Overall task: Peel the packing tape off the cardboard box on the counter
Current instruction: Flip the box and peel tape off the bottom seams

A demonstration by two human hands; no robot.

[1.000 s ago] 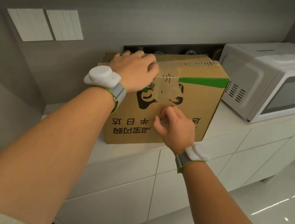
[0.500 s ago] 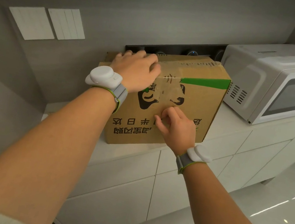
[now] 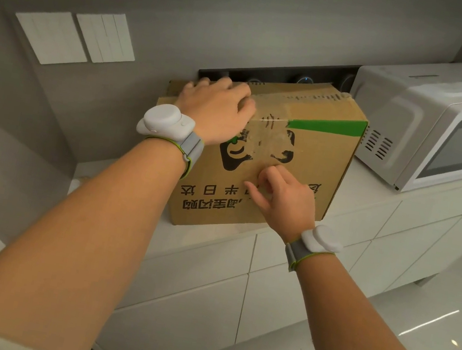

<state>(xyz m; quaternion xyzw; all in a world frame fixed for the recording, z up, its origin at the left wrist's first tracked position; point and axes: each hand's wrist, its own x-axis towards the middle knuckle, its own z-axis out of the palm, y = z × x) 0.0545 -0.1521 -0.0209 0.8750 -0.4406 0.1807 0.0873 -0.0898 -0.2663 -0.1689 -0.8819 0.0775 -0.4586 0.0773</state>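
Note:
A brown cardboard box (image 3: 318,165) with a green stripe and black upside-down print stands on the white counter (image 3: 353,190). Clear packing tape (image 3: 273,139) runs down its front face and over the top. My left hand (image 3: 217,107) lies over the box's top front edge, fingers curled on the top, pressing it. My right hand (image 3: 281,196) rests against the front face, thumb and forefinger pinched at the tape's lower end. Whether a strip is lifted between the fingers is hidden.
A white microwave (image 3: 435,130) stands close to the right of the box. A dark socket rail (image 3: 287,76) runs along the wall behind it. Wall switch plates (image 3: 75,36) sit at left. White cabinet fronts (image 3: 195,301) and glossy floor lie below.
My right hand has crept slightly up the box face, fingers working at the tape end. My left hand stays on the box top.

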